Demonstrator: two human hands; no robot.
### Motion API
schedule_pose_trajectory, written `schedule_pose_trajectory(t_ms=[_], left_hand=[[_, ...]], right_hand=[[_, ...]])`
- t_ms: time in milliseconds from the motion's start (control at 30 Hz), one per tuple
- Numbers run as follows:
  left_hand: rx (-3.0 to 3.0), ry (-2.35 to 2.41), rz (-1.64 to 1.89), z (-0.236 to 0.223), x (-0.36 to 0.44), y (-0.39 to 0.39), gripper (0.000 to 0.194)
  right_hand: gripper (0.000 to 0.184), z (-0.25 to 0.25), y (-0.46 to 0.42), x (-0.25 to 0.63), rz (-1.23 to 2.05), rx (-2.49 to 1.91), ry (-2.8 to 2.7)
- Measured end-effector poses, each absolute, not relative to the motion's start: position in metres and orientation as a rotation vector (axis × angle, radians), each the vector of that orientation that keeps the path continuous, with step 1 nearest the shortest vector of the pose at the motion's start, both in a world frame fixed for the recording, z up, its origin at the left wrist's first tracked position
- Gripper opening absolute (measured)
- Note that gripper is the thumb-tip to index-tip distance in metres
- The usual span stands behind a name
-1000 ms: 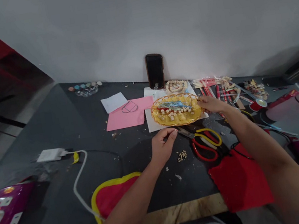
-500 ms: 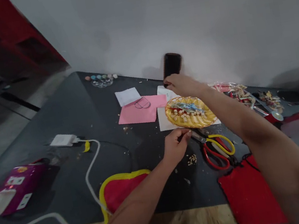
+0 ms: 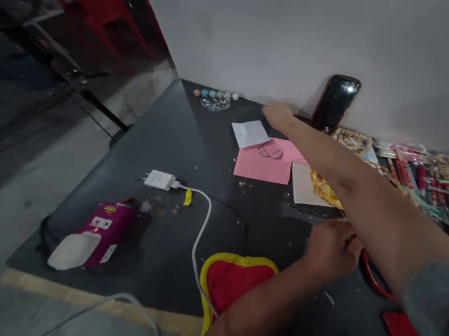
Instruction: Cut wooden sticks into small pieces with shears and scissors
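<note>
My right hand reaches across to the back of the table, by the wall, just beyond a folded white paper. Its fingers are curled, and whatever they may hold is hidden. Lower down, my left hand has its fingers pinched near red-handled scissors, partly covered by my right arm; I cannot make out anything in the pinch. Under the right forearm, a yellow woven basket shows only its left edge. A pink paper with a thin dark loop lies between the hands.
A phone leans on the wall. Small coloured pots stand in the back corner. At left are a white charger with cable and a purple power strip. A red-and-yellow cloth lies in front; packets and sticks crowd the right.
The view has swung left. My right hand has moved from beside the phone leftward, past the papers. My left hand stays near the scissors, its fingers still pinched.
</note>
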State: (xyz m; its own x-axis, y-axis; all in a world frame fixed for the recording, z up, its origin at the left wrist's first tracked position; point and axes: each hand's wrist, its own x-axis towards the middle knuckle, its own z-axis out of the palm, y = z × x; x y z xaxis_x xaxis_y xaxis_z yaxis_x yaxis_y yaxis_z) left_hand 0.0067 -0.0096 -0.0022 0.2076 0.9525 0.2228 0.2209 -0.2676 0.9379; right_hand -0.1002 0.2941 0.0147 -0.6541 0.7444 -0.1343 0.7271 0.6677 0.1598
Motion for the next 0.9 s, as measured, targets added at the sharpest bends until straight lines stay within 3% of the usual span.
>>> schedule_pose_trajectory(t_ms=[300,500,567,700,900], left_hand=[[1.543,1.156,1.142,0.004,0.002,-0.005,0.016],[1.587,1.165,1.236,-0.005,0.006,-0.005,0.020],[1.619,1.194,1.273,-0.007,0.006,-0.004,0.021],[1.763,1.243,1.345,-0.009,0.006,-0.002,0.019],[1.874,1.215,1.374,-0.008,0.002,0.005,0.020]], right_hand=[[0.026,0.058,0.255,-0.079,0.074,1.136,2.785],[0.020,0.122,0.164,-0.009,-0.006,1.007,2.996],[0.017,0.133,0.123,0.025,-0.187,0.970,3.169],[0.016,0.131,0.040,0.093,-0.524,1.214,3.359],[0.014,0.089,-0.056,0.166,-0.923,1.692,3.301]])
